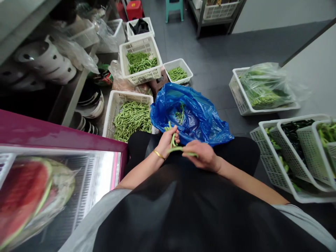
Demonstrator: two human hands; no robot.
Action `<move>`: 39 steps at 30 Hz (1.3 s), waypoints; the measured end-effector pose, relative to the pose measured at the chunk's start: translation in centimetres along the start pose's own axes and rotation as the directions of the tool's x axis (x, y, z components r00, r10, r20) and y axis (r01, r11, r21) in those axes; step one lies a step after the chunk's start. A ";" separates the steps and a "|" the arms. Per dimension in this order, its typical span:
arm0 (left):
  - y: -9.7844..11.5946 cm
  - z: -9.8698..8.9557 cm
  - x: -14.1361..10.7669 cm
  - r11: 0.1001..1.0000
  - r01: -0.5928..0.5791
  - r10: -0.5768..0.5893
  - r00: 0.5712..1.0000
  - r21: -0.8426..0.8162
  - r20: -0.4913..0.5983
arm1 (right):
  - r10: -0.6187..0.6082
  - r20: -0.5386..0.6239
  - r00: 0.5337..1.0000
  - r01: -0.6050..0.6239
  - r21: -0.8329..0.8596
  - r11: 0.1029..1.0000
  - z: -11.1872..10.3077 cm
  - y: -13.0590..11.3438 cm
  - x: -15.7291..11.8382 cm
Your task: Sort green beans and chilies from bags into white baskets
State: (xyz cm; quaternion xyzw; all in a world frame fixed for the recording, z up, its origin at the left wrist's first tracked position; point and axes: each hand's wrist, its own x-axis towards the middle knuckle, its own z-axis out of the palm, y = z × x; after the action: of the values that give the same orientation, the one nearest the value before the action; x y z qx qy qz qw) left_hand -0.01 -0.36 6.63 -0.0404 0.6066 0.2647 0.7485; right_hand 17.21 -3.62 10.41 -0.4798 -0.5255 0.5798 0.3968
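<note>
My left hand [169,139], with a gold bracelet at the wrist, is closed around a few green stems [173,140] that look like vegetable stalks. My right hand [202,154], slightly blurred, grips a longer green stalk [175,149] that pokes out past the fingers on both sides. Both hands are above my lap, close together. Just beyond them a blue plastic bag [207,119] lies spread open, with some leafy green bits [180,114] inside. A white basket [111,108] of cut green pieces [132,120] stands by my left knee.
More white baskets [147,77] with cut greens stand ahead, one a small tub [191,75]. On the right are a basket [237,99] with bagged greens and several tilted baskets [265,154]. A lit display case with watermelon [26,189] and a metal shelf [76,94] flank my left.
</note>
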 end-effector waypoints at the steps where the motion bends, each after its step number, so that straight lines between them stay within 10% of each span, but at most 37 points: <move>1: 0.2 0.0 0.3 1.000 0.003 -0.004 0.999 -0.011 -0.050 | 0.007 0.064 0.998 -0.009 0.031 0.999 0.4 -0.1 -0.4; 8: 0.5 -0.1 -0.8 0.908 0.037 -0.183 0.930 0.417 0.318 | 0.557 0.224 0.800 -0.597 0.384 0.704 -0.7 4.0 1.9; 13: 0.0 0.0 -1.5 0.904 0.046 -0.186 0.938 0.426 0.294 | 0.557 0.173 0.813 -0.579 0.351 0.736 -1.7 3.7 2.5; 17: -0.4 0.7 -1.0 0.973 -0.029 -0.008 0.987 0.227 0.163 | 0.395 -0.047 0.917 -0.387 0.127 0.913 -0.5 1.7 1.3; 21: -0.4 0.9 -0.7 0.988 -0.126 0.124 0.992 0.087 0.019 | 0.254 0.048 0.966 -0.254 -0.016 0.967 1.3 1.2 0.0; 27: -0.6 -0.2 -1.5 0.900 -0.102 -0.030 0.955 0.424 0.294 | 0.180 0.208 0.961 -0.125 -0.253 0.959 0.5 3.0 0.1; 32: -0.7 -0.6 -1.6 0.852 -0.091 -0.082 0.950 0.515 0.303 | 0.217 0.251 0.943 -0.074 -0.479 0.875 -0.9 3.4 0.5; 39: 0.2 1.3 -2.6 0.752 -0.381 0.141 0.890 0.539 0.433 | 0.549 0.042 0.835 -0.545 0.209 0.812 0.6 2.3 2.4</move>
State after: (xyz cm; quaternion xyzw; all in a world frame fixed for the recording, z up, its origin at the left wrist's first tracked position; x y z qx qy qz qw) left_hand 0.74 -0.55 9.47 0.3398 0.5082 0.1611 0.7748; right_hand 16.18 -1.71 7.74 -0.5712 -0.2963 0.7170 0.2678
